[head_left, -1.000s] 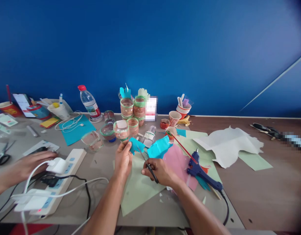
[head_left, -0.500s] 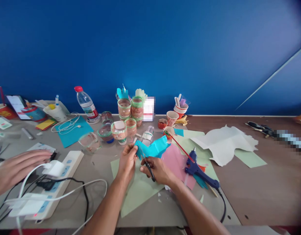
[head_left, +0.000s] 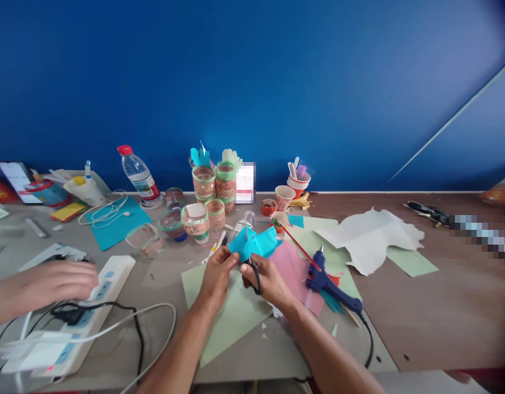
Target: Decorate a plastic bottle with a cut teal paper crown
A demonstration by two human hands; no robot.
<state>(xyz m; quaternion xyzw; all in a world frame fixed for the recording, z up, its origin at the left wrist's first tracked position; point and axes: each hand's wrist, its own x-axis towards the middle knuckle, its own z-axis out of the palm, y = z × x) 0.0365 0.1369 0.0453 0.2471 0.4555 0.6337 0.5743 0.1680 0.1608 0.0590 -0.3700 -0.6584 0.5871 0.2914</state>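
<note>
Between both hands is a sheet of bright blue paper (head_left: 265, 241), partly cut. My left hand (head_left: 220, 273) pinches its left edge with thumb and fingers. Black-handled scissors (head_left: 257, 279) are gripped in my right hand (head_left: 268, 279), and their blades reach up into the paper. Below the hands lies a large pale green sheet (head_left: 227, 323). Pink paper (head_left: 289, 271) rests just right of my right hand. Small white scraps (head_left: 264, 331) are scattered on the table near my right forearm.
A blue glue gun (head_left: 332, 284) with a cord lies to the right. Plastic and paper cups (head_left: 197, 221) stand behind the hands, beside a red-capped bottle (head_left: 139, 178). At left, another person's hand (head_left: 59, 284) is over a white power strip (head_left: 112, 284) with cables.
The blue paper has turned slightly, and the scissors now point more upright into it. The other person's hand has moved right onto the white plug. The view has shifted a little.
</note>
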